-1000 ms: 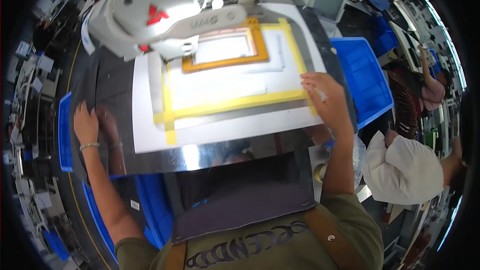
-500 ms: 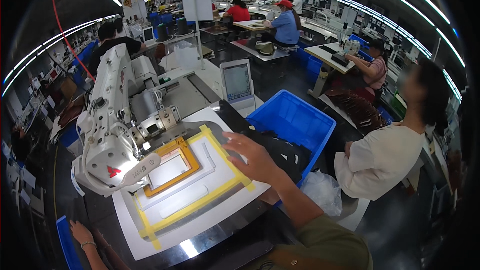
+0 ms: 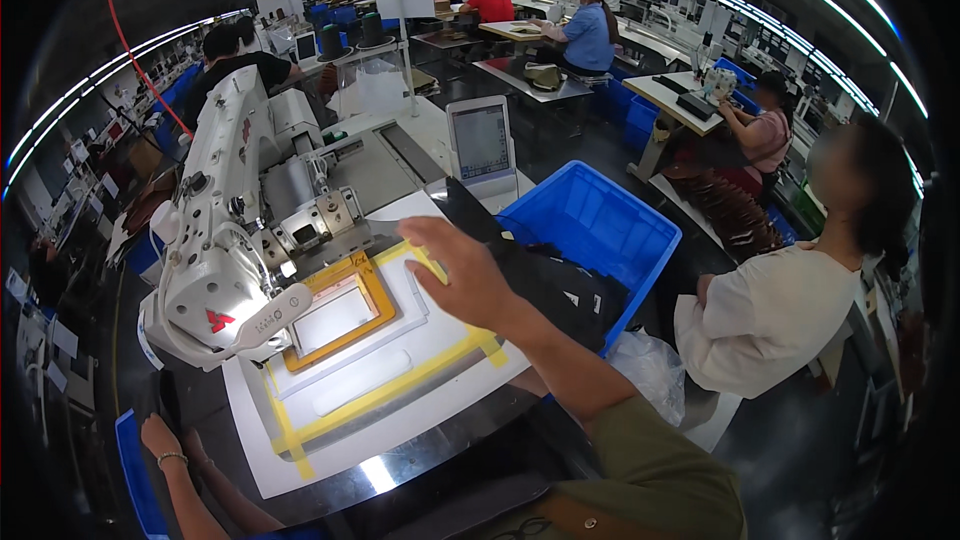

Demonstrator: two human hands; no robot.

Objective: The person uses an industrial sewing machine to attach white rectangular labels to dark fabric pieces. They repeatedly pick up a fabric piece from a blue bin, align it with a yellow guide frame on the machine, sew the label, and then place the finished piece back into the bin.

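Note:
Over the far right corner of the yellow-taped template [image 3: 440, 350], my right hand [image 3: 462, 275] hovers with thumb and fingers apart, holding nothing. A yellow-brown frame [image 3: 384, 306] lies on the template beneath the head of a white sewing machine [image 3: 212, 285], with its lamp lit. Down at the lower left, my left hand [image 3: 156, 435], a bracelet on its wrist, has its fingers closed on a narrow black piece of material [image 3: 163, 398]. A second forearm shape beside it may be a reflection in the glossy tabletop; I cannot tell.
A blue bin [image 3: 640, 275] with black pieces [image 3: 572, 285] stands right of the template, another blue bin [image 3: 128, 450] at lower left. A tablet screen [image 3: 482, 145] stands behind. A person in white [image 3: 770, 310] is close at right, near a clear plastic bag [image 3: 648, 380].
My right hand has moved left and away from me, over the template's corner. The left hand has risen slightly, and the black piece shows more clearly in it. The view has shifted a little.

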